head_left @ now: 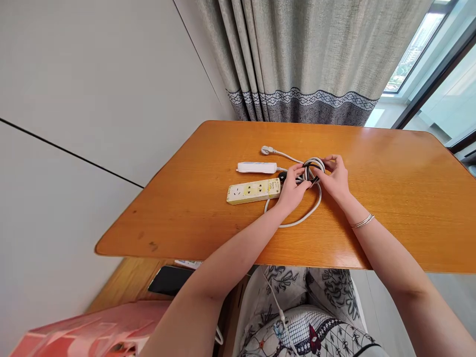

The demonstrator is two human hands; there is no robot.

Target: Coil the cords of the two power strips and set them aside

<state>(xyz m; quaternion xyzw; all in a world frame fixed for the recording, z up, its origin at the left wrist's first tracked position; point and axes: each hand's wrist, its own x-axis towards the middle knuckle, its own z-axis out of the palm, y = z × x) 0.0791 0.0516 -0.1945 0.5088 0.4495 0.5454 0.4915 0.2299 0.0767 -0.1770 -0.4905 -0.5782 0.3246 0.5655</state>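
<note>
A coiled bundle of white cable [316, 161] and black cable [315, 180] lies between my hands on the right half of the table. My left hand [293, 187] pinches the bundle's left side. On its right side, the fingers of my right hand [335, 179] are curled around the coil. To the left of my left hand sits a yellowed power strip [253, 191] with several sockets. Behind it is a slimmer white power strip [256, 167], its cord running toward the bundle. A white plug [267, 150] rests farther back. One loose loop of white cable curves toward me below the hands.
The brown wooden table [193, 208] has rounded corners. Beyond its back edge hangs a grey curtain [297, 59]; a pale panelled wall [74, 89] stands left. Below the front left edge are a dark flat device [170, 280] and a pink bag [100, 325].
</note>
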